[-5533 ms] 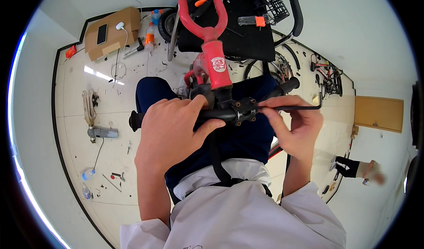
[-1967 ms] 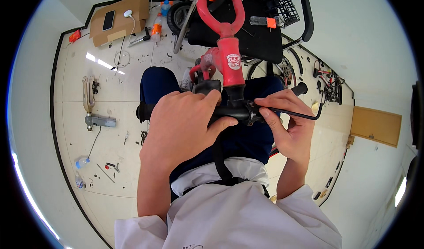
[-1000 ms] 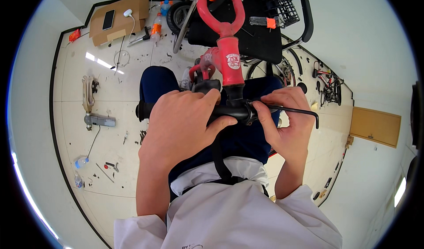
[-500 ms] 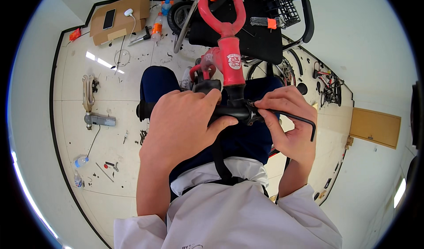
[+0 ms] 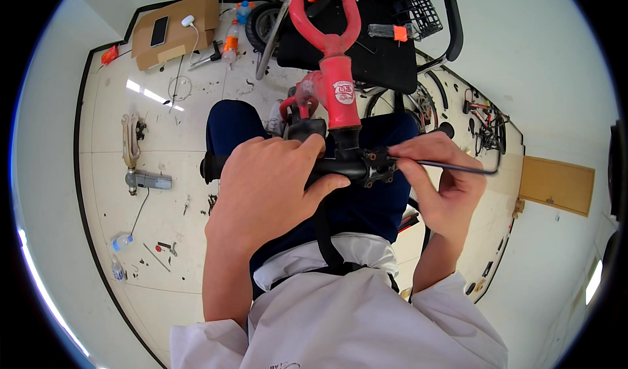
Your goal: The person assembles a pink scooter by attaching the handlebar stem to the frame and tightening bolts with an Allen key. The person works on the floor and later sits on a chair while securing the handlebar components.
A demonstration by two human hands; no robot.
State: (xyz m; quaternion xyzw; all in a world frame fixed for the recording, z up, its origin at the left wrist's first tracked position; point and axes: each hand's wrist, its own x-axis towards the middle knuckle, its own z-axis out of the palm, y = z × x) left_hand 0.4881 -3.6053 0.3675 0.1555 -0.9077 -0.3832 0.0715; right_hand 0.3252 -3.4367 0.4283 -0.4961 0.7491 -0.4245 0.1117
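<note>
A black handlebar (image 5: pixel 345 167) lies across my lap, and my left hand (image 5: pixel 268 189) is wrapped round it. Its black stem clamp (image 5: pixel 378 166), with small bolts showing, sits just right of that hand's thumb. My right hand (image 5: pixel 448 179) pinches a dark hex key (image 5: pixel 468 168). The key's long arm runs toward the clamp; its bent end points up at the right. Its tip is at the clamp's right side, partly behind my fingers, so I cannot tell whether it sits in a bolt. Above the stem rises a red bicycle frame (image 5: pixel 341 104) with a red fork (image 5: pixel 353 19).
A black chair (image 5: pixel 353 68) stands beyond the frame. At the far left are a cardboard piece (image 5: pixel 196 19) with a phone (image 5: pixel 159 31), and an orange-labelled bottle (image 5: pixel 231 42). A grey power tool (image 5: pixel 154 180) and scattered small parts lie on the left floor; another bicycle (image 5: pixel 487 123) is at right.
My right hand has shifted right, drawing the hex key away from the stem clamp. The key's bent end has turned from pointing down to pointing up. My left hand stays on the handlebar.
</note>
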